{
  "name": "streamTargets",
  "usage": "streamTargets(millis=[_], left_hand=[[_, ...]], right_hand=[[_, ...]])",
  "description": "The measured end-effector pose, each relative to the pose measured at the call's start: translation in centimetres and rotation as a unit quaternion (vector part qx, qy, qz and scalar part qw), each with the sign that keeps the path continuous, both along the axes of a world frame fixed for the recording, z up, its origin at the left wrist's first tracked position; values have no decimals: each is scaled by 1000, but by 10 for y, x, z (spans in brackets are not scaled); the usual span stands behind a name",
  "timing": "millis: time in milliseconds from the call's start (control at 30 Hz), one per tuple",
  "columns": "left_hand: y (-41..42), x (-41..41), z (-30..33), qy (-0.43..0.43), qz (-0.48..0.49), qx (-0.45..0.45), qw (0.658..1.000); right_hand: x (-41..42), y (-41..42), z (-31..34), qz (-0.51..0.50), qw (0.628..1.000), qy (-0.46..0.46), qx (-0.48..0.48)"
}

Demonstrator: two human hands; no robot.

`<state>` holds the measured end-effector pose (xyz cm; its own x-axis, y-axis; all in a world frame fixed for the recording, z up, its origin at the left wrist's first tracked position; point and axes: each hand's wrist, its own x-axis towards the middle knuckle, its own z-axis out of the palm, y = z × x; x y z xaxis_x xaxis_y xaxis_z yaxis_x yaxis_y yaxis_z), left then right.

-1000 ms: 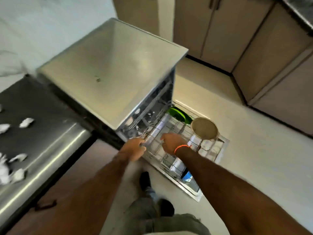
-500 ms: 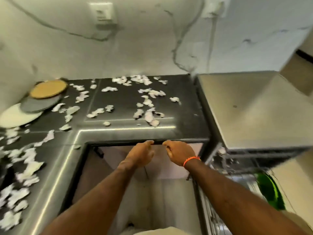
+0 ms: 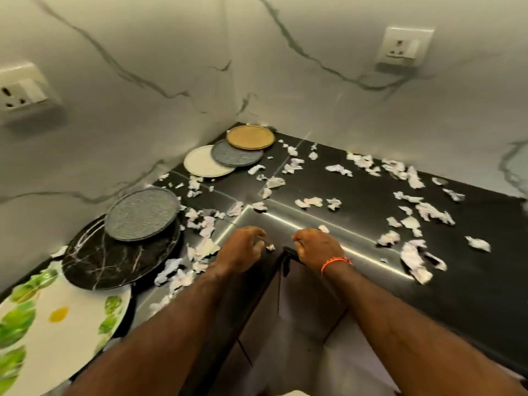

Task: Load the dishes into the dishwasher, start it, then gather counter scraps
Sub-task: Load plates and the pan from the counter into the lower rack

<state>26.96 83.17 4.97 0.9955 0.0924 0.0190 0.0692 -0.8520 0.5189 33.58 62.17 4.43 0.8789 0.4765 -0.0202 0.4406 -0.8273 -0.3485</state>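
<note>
Paper scraps scattered across black countertop, too many to count. Left hand pinches one scrap at counter's inner corner; right hand curled, grasp unclear. Six plates along wall edge.

Both bare forearms reach up from the bottom edge of the frame and converge toward the centre. The left hand sits just left of centre, back of the hand facing the camera, wrist slightly bent, its fingers curled loosely downward with the fingertips near one another; whether they pinch anything cannot be told. The right hand lies just right of centre, level with the left and a short gap apart from it, knuckles up, fingers curled under so the tips are hidden. An orange band circles the right wrist. Both arms are slightly blurred.
</note>
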Motion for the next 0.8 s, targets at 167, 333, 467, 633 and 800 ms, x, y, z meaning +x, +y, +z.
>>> streamTargets(millis=[167, 333, 467, 633, 800], left_hand=[[72, 30, -7, 19, 59, -7, 998], [125, 81, -4, 12, 114, -17, 993], [157, 134, -7, 26, 131, -13, 991], [182, 199, -11, 47, 149, -32, 987], [197, 246, -28, 48, 175, -33, 983]], right_hand=[[39, 81, 6, 18, 1000, 8, 10], [107, 139, 7, 0, 999, 44, 32], [174, 177, 1, -33, 993, 83, 78], [250, 227, -8, -120, 965, 172, 155], [313, 279, -38, -294, 764, 410, 402]])
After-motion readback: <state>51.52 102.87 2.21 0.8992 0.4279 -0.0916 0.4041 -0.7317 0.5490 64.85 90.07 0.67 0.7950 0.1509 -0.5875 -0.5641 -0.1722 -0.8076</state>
